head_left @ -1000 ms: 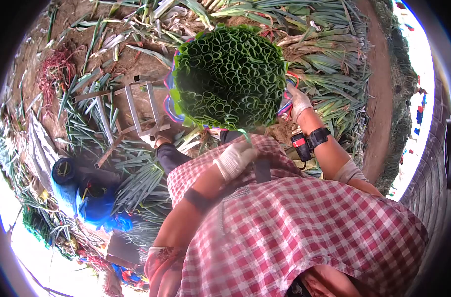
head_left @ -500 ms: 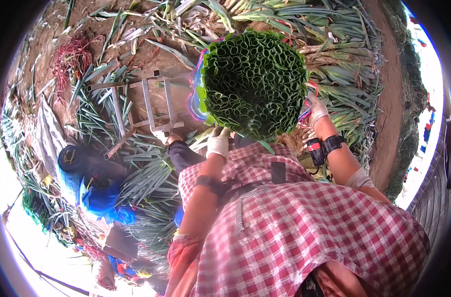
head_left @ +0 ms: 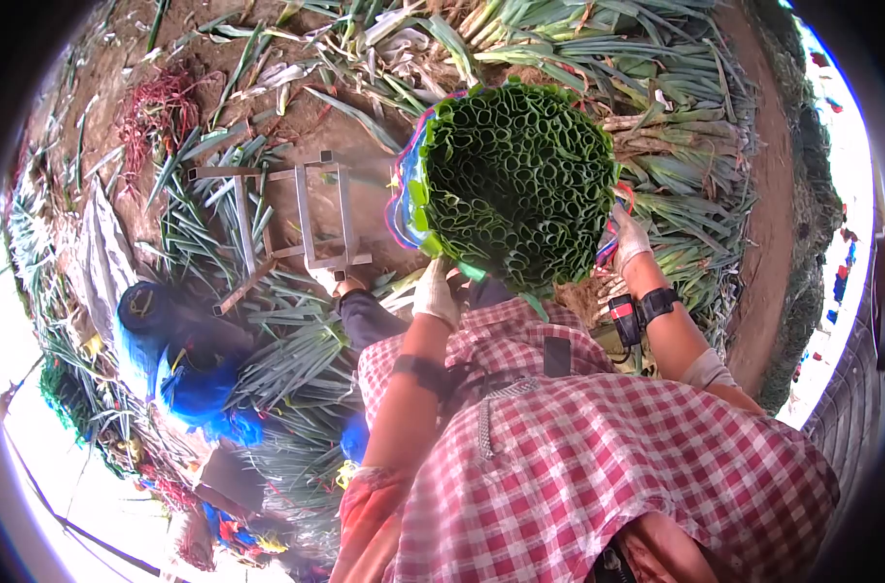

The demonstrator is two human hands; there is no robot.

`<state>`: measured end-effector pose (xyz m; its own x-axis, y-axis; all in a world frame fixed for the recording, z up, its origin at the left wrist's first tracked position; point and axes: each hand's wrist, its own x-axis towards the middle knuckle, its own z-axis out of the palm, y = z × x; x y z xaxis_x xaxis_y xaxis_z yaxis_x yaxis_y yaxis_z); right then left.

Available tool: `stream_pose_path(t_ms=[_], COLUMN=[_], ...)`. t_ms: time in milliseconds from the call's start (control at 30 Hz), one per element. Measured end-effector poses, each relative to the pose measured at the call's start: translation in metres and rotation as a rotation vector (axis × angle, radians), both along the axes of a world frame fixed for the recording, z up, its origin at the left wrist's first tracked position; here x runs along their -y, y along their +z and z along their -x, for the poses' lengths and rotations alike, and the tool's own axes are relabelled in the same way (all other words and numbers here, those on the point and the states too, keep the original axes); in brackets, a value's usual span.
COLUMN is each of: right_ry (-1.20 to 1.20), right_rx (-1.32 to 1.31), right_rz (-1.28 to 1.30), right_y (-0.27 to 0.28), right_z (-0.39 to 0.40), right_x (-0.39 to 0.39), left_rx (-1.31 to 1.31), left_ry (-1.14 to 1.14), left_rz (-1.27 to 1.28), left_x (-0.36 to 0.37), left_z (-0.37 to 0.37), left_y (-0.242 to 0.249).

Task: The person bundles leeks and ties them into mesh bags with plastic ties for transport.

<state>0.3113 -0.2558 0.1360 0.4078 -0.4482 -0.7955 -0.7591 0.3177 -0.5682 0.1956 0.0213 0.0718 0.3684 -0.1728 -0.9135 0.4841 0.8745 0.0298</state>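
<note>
Head view, looking down the person's front

- Bundle of green onions point(head_left: 515, 180): large round bundle seen end-on, cut hollow leaf tips facing the camera, held upright in front of the body above the ground, between the two hands
- Bands point(head_left: 401, 204): blue, red and pink loops around the bundle's side, showing at its left edge and again at its right edge
- Left hand point(head_left: 435, 291): white glove, placed under the lower left edge of the bundle, fingers curled up against it; how firmly they close cannot be told, as the tips are hidden by leaves
- Right hand point(head_left: 629, 238): white glove, pressed on the right side of the bundle at the bands, fingers bent around the edge, gripping the bundle
- Wrist device point(head_left: 625, 319): red and black unit on a dark strap on the right forearm
- Shirt point(head_left: 598, 457): red and white check, fills the lower frame
- Metal frame point(head_left: 302, 223): grey ladder-like rack lying on bare soil, left of the bundle, apart from it
- Loose green onions point(head_left: 676, 117): heap on the ground behind and right of the bundle
- Blue roll point(head_left: 161, 340): lies among cut leaves at lower left, well apart from the hands
- Red strings point(head_left: 156, 112): tangle on the soil, upper left
</note>
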Motion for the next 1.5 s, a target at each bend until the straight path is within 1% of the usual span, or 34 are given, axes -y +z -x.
stream_pose_path(t_ms=[67, 100, 167, 200, 233, 300, 333, 367, 433, 500, 533, 567, 600, 633, 667, 700, 733, 767, 833, 867, 900, 933, 967, 1000, 1033, 1100, 1133, 1200, 1233, 1300, 1333, 1367, 1433, 1500], right_ry=[0.01, 0.019, 0.027, 0.036, 0.027, -0.003, 0.003, -0.011, 0.053, -0.006, 0.002, 0.009, -0.002, -0.028, -0.057, -0.084, 0.016, -0.011, 0.136, 0.151, 0.126, 0.147, 0.167, 0.299, 0.522, 0.648, 0.784, 1.053, 0.847, 0.749, 0.793, 0.836, 0.823, 1.007], right_rx=[0.005, 0.003, -0.008, -0.027, -0.022, -0.037, -0.032, -0.027, 0.009, -0.031, 0.0, 0.034, 0.025, 0.039, -0.035, -0.112, -0.049, -0.039, 0.038, 0.025, 0.032, 0.04, 0.042, 0.056, -0.064, -0.037, -0.057, -0.079, -0.214, -0.248, -0.223, -0.197, -0.193, -0.073], right_rz=[0.005, 0.011, 0.004, -0.003, -0.003, 0.106, 0.099, 0.093, 0.031, 0.054, -0.014, -0.082, -0.038, -0.039, 0.003, 0.04, 0.035, 0.035, 0.015, 0.023, -0.014, 0.001, 0.017, 0.05, 0.182, 0.189, 0.224, 0.306, 0.146, 0.11, 0.149, 0.185, 0.195, 0.344], right_y=[-0.003, -0.002, -0.002, -0.002, -0.006, -0.016, -0.013, -0.012, -0.011, -0.006, -0.009, -0.009, -0.002, -0.004, -0.011, -0.014, -0.012, -0.005, 0.013, 0.012, 0.008, 0.007, 0.008, 0.001, 0.029, -0.037, -0.008, 0.06, 0.081, 0.07, 0.069, 0.069, 0.071, 0.053], right_z=[0.001, 0.002, 0.002, 0.004, 0.006, 0.004, 0.004, 0.006, 0.014, 0.022, 0.032, 0.041, 0.041, 0.041, 0.045, 0.049, 0.052, 0.049, 0.049, 0.048, 0.048, 0.045, 0.044, 0.045, 0.031, 0.044, 0.034, 0.01, 0.0, 0.002, 0.001, -0.001, -0.008, -0.007], right_x=[0.004, 0.004, 0.008, 0.011, 0.015, 0.019, 0.015, 0.019, 0.028, 0.017, 0.018, 0.02, 0.01, 0.012, 0.016, 0.018, 0.019, 0.018, 0.011, 0.014, 0.017, 0.017, 0.019, 0.028, 0.024, 0.065, 0.06, 0.044, 0.036, 0.048, 0.051, 0.053, 0.061, 0.08], left_rx=[-0.007, -0.004, 0.148, 0.087, 0.092, 0.282, 0.286, 0.389, 0.52, 1.123, 1.137, 1.367, 1.597, 1.451, 1.169, 0.895, 0.679, 0.696, 1.403, 1.33, 1.155, 1.155, 1.172, 1.08, 0.922, 0.654, 0.562, 0.445, 0.436, 0.289, 0.324, 0.326, 0.239, 0.108], left_ry=[0.155, 0.152, -0.089, -0.176, -0.184, -0.42, -0.426, -0.493, -0.742, -0.83, -0.848, -0.718, -0.565, -0.898, -0.684, -0.308, 0.072, 0.05, 0.024, 0.169, 0.359, 0.401, 0.345, 0.215, 0.081, -0.211, -0.329, -0.462, -0.236, 0.09, -0.138, -0.075, -0.163, -0.159], left_rz=[0.064, 0.065, 0.025, -0.14, -0.14, -0.295, -0.287, -0.376, -0.47, -0.689, -0.685, -0.824, -0.955, -1.058, -0.875, -0.646, -0.512, -0.502, -0.802, -0.289, 0.187, 0.046, -0.401, -0.956, -1.353, -1.743, -1.818, -1.78, -1.548, -1.314, -1.466, -1.283, -1.191, -1.208], left_x=[0.001, -0.001, -0.007, -0.004, -0.005, -0.009, -0.008, -0.004, 0.013, 0.035, 0.032, 0.024, 0.011, -0.02, -0.04, -0.059, -0.079, -0.112, -0.212, -0.243, -0.274, -0.303, -0.328, -0.348, -0.363, -0.383, -0.384, -0.381, -0.362, -0.355, -0.335, -0.361, -0.331, -0.286], left_z=[-0.005, -0.004, -0.005, -0.011, -0.014, -0.023, -0.031, -0.034, -0.052, -0.046, -0.055, -0.067, -0.083, -0.102, -0.104, -0.106, -0.108, -0.113, -0.141, -0.14, -0.139, -0.143, -0.14, -0.136, -0.131, -0.117, -0.112, -0.101, -0.101, -0.103, -0.096, -0.086, -0.087, -0.094], left_y=[0.005, 0.005, 0.004, 0.02, 0.027, 0.042, 0.061, 0.068, 0.114, 0.15, 0.16, 0.169, 0.182, 0.224, 0.24, 0.256, 0.273, 0.288, 0.329, 0.352, 0.375, 0.388, 0.388, 0.382, 0.369, 0.337, 0.318, 0.28, 0.27, 0.234, 0.225, 0.199, 0.194, 0.197])
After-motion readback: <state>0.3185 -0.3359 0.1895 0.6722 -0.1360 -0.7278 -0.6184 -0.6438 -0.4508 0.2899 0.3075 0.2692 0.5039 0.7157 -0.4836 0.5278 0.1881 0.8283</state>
